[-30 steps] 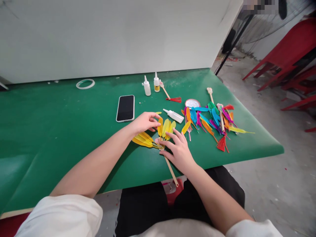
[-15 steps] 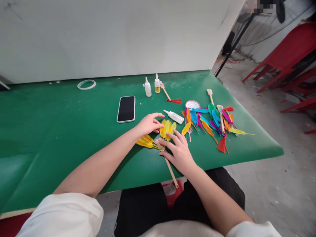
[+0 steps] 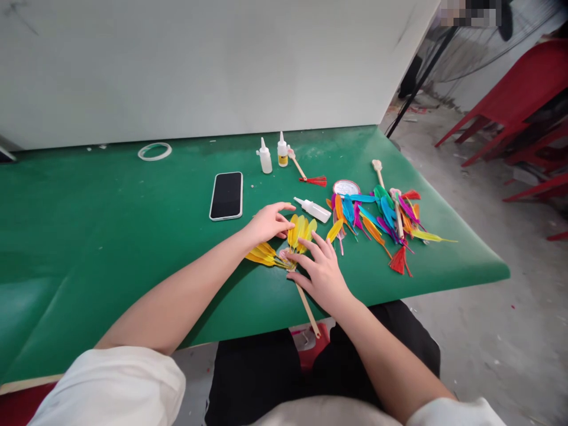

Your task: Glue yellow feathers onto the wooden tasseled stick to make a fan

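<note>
A fan of yellow feathers [image 3: 299, 232] on a wooden handle [image 3: 307, 309] lies on the green table, its handle end reaching past the edge. My left hand [image 3: 270, 223] is at the upright feathers, fingers apart, one fingertip touching a feather. Beneath it, more yellow feathers [image 3: 262, 255] point left. My right hand [image 3: 323, 269] rests spread over the fan's right side, its fingertips on the feather bases and pinkish head [image 3: 284, 254], its thumb by the handle top. A loose yellow feather [image 3: 335, 231] lies just beyond the right fingers.
A glue bottle [image 3: 313, 210] lies behind the hands; two others [image 3: 265, 160] stand farther back near a small red-tasselled stick [image 3: 298, 164]. A phone [image 3: 226, 196] and tape roll [image 3: 154, 151] are leftward. Coloured feathers [image 3: 381, 219] and a round lid [image 3: 346, 188] lie right. A white panel [image 3: 199, 65] borders the back.
</note>
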Demonstrator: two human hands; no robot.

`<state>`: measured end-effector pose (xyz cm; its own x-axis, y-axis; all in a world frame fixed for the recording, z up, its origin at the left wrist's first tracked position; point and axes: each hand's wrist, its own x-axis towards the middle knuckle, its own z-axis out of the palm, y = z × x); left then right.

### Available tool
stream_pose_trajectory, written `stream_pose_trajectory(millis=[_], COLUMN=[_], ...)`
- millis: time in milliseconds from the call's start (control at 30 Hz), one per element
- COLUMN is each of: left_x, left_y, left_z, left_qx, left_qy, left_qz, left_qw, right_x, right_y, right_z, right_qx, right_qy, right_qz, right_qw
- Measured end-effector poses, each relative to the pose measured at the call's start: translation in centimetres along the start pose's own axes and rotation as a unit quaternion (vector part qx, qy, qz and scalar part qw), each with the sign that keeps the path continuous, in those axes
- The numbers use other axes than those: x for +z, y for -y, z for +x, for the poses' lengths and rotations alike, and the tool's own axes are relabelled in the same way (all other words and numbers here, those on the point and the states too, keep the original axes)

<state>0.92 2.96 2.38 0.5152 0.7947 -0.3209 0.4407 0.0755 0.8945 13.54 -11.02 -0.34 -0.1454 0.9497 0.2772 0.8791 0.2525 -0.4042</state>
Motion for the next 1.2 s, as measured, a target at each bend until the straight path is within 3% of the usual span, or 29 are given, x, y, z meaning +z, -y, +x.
stream_pose_trajectory(millis=[1200], left_x=[0.28], left_y=[0.16], left_z=[0.00], left_qx=[0.017], left_qy=[-0.004], left_qz=[0.006], left_qw=[1.000], right_x=[0.13], right_y=[0.16], right_z=[0.07], right_qx=[-0.003], right_qy=[0.005], right_qz=[-0.012], right_qw=[1.000])
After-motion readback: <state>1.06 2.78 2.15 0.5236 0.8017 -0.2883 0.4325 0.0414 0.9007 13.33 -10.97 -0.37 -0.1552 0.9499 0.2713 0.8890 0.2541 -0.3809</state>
